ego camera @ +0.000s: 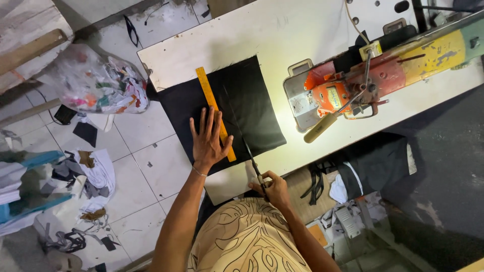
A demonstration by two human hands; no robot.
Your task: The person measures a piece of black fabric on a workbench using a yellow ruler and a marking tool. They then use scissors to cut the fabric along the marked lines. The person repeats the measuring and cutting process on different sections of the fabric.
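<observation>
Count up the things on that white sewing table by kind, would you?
Black fabric sheet, flat under the left hand: 1
Long yellow ruler, pressed down by that hand: 1
Dark-handled scissors, gripped by the right hand: 1
Orange and red sewing machine: 1
Total: 4 things on the white table.
</observation>
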